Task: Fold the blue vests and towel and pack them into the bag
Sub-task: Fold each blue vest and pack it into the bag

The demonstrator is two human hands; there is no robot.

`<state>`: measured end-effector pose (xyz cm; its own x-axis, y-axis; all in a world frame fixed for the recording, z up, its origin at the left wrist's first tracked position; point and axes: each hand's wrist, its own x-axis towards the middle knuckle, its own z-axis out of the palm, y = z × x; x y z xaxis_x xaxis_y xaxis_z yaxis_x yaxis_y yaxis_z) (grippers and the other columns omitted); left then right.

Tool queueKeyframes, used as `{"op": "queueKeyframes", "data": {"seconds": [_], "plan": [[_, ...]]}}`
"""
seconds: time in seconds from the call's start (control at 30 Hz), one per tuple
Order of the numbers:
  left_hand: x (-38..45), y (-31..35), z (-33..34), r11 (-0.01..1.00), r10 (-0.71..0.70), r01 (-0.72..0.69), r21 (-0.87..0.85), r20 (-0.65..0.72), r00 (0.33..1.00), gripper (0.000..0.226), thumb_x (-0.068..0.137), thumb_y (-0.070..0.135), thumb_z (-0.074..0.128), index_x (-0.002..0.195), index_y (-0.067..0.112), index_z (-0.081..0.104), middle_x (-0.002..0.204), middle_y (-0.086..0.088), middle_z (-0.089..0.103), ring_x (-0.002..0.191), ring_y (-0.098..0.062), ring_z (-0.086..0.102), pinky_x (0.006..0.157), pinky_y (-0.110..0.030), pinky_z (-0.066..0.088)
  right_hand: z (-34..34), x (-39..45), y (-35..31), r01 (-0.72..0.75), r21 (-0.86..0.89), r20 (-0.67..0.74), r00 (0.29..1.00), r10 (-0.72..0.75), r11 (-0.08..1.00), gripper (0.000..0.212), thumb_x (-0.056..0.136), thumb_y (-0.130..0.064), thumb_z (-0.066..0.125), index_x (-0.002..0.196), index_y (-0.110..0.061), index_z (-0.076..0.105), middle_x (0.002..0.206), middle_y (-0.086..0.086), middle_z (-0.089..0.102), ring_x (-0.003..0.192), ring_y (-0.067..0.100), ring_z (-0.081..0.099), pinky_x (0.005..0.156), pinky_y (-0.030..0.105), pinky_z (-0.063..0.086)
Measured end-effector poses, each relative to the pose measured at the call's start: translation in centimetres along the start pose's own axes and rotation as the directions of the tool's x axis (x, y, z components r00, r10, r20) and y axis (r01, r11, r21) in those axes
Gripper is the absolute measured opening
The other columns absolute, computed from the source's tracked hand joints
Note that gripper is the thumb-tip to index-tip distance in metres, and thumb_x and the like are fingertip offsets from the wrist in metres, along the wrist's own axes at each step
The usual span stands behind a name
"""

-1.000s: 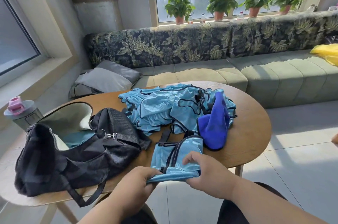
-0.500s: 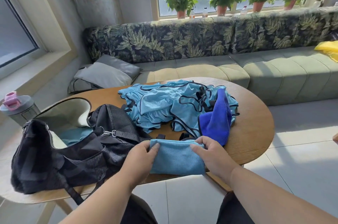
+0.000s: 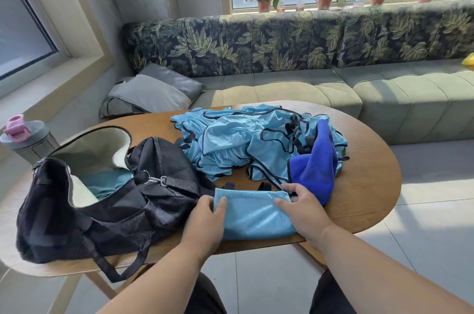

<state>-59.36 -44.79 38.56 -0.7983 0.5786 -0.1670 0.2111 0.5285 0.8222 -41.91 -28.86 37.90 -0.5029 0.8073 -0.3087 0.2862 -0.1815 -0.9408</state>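
One folded vest (image 3: 254, 213) lies flat at the table's (image 3: 369, 200) near edge, just right of the open black bag (image 3: 107, 200). The left hand (image 3: 205, 221) and right hand (image 3: 302, 208) grip its two ends, thumbs on top. Teal cloth already shows inside the bag — probably a packed vest. Still unfolded, farther back: the vest pile (image 3: 236, 141) and the dark blue towel (image 3: 318, 162).

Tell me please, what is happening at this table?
A person is packing sportswear. Both hands, left hand and right hand, hold a folded blue vest at the table edge. The black bag lies open beside it. A vest pile and blue towel wait unfolded.
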Motion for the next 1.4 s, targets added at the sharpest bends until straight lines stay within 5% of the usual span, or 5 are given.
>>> {"op": "queueKeyframes", "data": {"seconds": [0.5, 0.7, 0.97, 1.2, 1.4], "plan": [[-3.7, -1.0, -1.2, 0.961, 0.018, -0.009, 0.278, -0.028, 0.999, 0.045, 0.096, 0.049, 0.057, 0.133, 0.023, 0.053, 0.122, 0.002, 0.069, 0.110, -0.022, 0.064, 0.086, -0.033, 0.046, 1.0, -0.8, -0.4, 0.006, -0.381, -0.017, 1.000, -0.013, 0.925, 0.021, 0.086, -0.039, 0.082, 0.092, -0.021, 0.073, 0.082, -0.003, 0.078, 0.076, 0.015, 0.076, 0.069, 0.035, 0.063], [-3.8, -1.3, -1.7, 0.933, -0.029, 0.024, 0.358, 0.008, 1.000, 0.043, 0.094, 0.065, 0.055, 0.103, 0.023, 0.061, 0.102, 0.006, 0.068, 0.098, -0.021, 0.065, 0.084, -0.035, 0.050, 0.9, -2.0, -0.6, 0.010, -0.338, 0.012, 1.000, -0.006, 0.941, 0.024, 0.084, -0.037, 0.084, 0.093, -0.018, 0.073, 0.081, -0.002, 0.079, 0.076, 0.017, 0.077, 0.077, 0.046, 0.064], [-5.1, -1.2, -2.3, 0.925, -0.032, 0.097, -0.366, 0.181, 0.983, 0.019, 0.096, 0.022, 0.074, 0.094, 0.006, 0.065, 0.088, -0.002, 0.077, 0.080, -0.018, 0.069, 0.076, -0.036, 0.057, 0.7, -3.5, -1.0, 0.028, -0.284, 0.072, 0.997, -0.008, 0.958, 0.028, 0.084, -0.023, 0.086, 0.105, -0.016, 0.070, 0.092, 0.002, 0.078, 0.083, 0.018, 0.077, 0.077, 0.041, 0.065], [-6.8, 2.2, -8.4, 0.903, 0.240, -0.111, -0.415, 0.273, 0.932, 0.021, 0.075, 0.028, 0.077, 0.077, 0.027, 0.057, 0.076, 0.004, 0.056, 0.073, -0.013, 0.049, 0.066, -0.029, 0.038, 1.4, -5.9, -6.0, 0.264, -0.352, 0.449, 0.890, -0.085, 0.898, 0.074, 0.080, -0.027, 0.088, 0.136, -0.054, 0.048, 0.141, -0.017, 0.046, 0.131, -0.005, 0.046, 0.110, 0.023, 0.041], [-8.0, 4.5, -13.1, 0.856, 0.285, -0.088, -0.509, 0.323, 0.903, 0.022, 0.075, 0.020, 0.078, 0.089, 0.021, 0.061, 0.083, -0.003, 0.062, 0.075, -0.017, 0.054, 0.064, -0.029, 0.045, 4.7, -8.0, -10.6, 0.161, -0.166, 0.730, 0.683, 0.011, 0.973, 0.048, 0.076, -0.021, 0.088, 0.121, -0.015, 0.070, 0.121, 0.005, 0.074, 0.110, 0.021, 0.071, 0.098, 0.036, 0.057]]}}
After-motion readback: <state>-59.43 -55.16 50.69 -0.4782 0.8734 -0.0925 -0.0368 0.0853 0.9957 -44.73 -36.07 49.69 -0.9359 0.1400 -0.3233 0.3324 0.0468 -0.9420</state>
